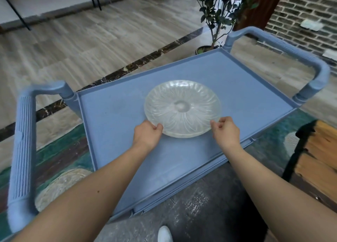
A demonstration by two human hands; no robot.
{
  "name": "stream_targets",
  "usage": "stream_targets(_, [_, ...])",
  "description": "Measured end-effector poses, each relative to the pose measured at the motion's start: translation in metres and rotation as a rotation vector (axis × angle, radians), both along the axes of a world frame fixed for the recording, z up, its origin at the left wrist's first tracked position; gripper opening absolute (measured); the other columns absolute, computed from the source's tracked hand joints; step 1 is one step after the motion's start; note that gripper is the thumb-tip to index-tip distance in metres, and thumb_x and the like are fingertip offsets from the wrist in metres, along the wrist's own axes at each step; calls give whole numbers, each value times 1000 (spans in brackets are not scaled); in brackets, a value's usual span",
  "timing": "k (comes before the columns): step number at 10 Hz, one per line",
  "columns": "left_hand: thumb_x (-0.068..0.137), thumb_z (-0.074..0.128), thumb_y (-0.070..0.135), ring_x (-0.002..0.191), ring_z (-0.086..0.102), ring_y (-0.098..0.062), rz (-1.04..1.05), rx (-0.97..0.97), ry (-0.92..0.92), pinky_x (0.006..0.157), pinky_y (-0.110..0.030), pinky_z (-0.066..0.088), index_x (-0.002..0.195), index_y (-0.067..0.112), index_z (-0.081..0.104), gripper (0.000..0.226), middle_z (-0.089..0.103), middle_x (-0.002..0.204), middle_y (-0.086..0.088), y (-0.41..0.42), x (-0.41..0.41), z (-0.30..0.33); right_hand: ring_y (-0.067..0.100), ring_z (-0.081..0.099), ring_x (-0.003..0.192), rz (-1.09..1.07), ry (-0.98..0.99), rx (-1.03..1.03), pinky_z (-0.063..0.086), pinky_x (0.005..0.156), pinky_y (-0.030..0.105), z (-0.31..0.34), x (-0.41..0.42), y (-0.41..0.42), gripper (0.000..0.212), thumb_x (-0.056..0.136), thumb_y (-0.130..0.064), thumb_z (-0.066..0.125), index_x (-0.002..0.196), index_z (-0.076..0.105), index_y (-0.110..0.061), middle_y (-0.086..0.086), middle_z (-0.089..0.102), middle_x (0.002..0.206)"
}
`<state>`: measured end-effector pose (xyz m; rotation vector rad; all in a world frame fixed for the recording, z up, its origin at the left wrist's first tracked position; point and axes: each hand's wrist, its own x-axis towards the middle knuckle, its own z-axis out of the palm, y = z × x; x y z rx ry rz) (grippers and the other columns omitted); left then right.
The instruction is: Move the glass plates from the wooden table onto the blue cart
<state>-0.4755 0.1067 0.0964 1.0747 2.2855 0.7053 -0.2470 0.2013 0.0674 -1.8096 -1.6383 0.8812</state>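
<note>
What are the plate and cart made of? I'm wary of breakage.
Plate: looks like clear pressed glass, glossy, with moulded petal ribs and the blue showing through. Cart: seems moulded plastic, matte blue, with rounded ribbed handles. Both hands are at the plate's near rim.

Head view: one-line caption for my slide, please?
Both hands, left and right, hold a glass plate by its near rim on the blue cart.
</note>
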Motion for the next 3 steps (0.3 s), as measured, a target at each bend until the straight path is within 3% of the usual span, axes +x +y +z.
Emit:
stream_targets(1, [92, 50, 43, 92, 65, -37, -70, -29, 42, 74, -32, 48, 72, 9, 56, 40, 71, 80, -17, -2, -5, -5, 19, 56, 78, 11, -34, 14, 36, 72, 25, -1, 2, -1, 42, 93, -38, 58, 116, 53, -3, -6, 59, 64])
stream_targets(2, [91, 51, 50, 104, 61, -39, -41, -91, 114, 82, -39, 50, 107, 1, 56, 52, 67, 106, -20, -2, -2, -1, 26, 62, 93, 41, -73, 15, 40, 79, 29, 8, 5, -5, 47, 96, -41, 52, 120, 53, -1, 2, 67, 85])
stream_targets(3, [91, 53, 47, 116, 51, -42, 0, -92, 230, 90, -46, 46, 118, 2, 43, 54, 49, 125, -21, -3, 4, 4, 31, 55, 117, 39, -100, 10, 40, 97, 35, 13, 13, -7, 52, 98, -43, 45, 132, 49, -4, 17, 58, 126])
